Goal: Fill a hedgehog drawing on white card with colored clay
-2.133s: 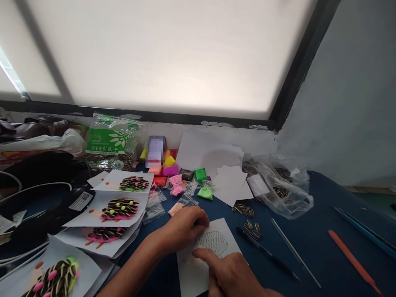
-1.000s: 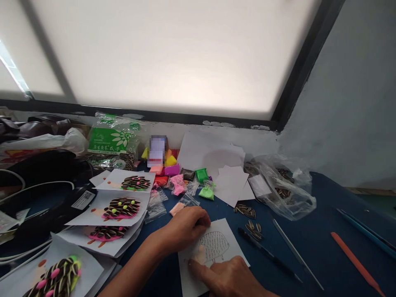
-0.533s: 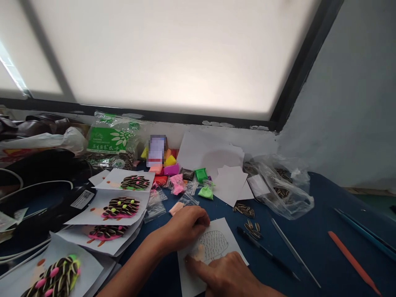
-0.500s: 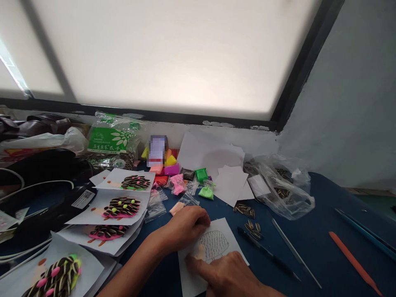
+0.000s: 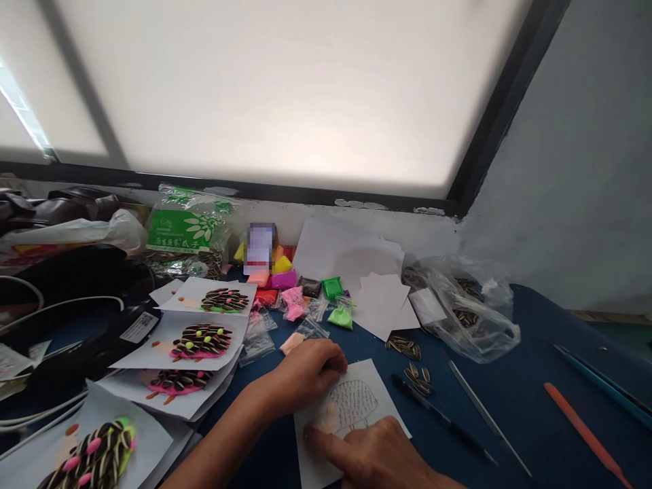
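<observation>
A white paper card (image 5: 314, 460) lies before me with a hedgehog-like outline drawing (image 5: 356, 401), its body filled with short strokes. Pale peach clay (image 5: 332, 418) sits on the drawing's left part. My right hand (image 5: 379, 451) comes in from below, index finger stretched out and its tip touching the card at the clay's lower left edge. My left hand (image 5: 310, 370) rests on the card's upper left edge with its fingers curled closed; the fingertips are hidden. Just beyond it lies a small bag of peach clay (image 5: 292, 343).
At left are finished sunflower-seed hedgehog cards (image 5: 202, 341). Clay packets (image 5: 294, 303) and a phone (image 5: 259, 248) stand behind. Loose seeds (image 5: 418, 377), a pen (image 5: 443, 418), a metal tool (image 5: 489, 415), an orange tool (image 5: 583, 431) and a plastic bag of seeds (image 5: 468, 316) lie right.
The right index fingertip has shifted slightly down and left, showing more of the peach clay. My left hand has stayed in place; the whole view has moved very slightly.
</observation>
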The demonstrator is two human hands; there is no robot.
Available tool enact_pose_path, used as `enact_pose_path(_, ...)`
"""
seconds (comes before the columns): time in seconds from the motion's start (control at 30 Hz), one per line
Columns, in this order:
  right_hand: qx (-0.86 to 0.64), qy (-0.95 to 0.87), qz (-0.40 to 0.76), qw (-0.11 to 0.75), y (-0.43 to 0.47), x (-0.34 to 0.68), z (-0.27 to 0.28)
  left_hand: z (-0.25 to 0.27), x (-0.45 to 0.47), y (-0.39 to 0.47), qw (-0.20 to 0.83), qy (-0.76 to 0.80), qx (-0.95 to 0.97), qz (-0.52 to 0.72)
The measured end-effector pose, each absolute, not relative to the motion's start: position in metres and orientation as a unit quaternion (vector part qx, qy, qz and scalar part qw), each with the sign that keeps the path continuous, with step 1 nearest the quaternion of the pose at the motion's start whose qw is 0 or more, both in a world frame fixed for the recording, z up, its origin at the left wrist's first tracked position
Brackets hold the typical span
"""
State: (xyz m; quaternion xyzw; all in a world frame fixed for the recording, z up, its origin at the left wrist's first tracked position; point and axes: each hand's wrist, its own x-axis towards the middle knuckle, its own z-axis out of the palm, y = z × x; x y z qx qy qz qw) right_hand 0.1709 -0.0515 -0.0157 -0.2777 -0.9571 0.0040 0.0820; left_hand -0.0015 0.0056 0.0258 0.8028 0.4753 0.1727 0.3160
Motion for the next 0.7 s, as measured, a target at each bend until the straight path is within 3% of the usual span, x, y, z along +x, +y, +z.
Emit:
enact_pose_path(0.27,-0.254,-0.954,-0.092,0.133,-0.053,0.17,-0.025,0.026,-0.001,0.006,0.308,0.473,0.807,0.172)
enact_pose_path(0.47,-0.242,-0.952,-0.083,0.167,-0.056,0.174,-0.025,0.025,-0.002,0.005,0.31,0.472,0.806,0.176)
enact_pose_path(0.7,-0.236,-0.924,-0.091,0.288,-0.055,0.175,-0.038,0.026,-0.002,0.007,0.314,0.473,0.805,0.17)
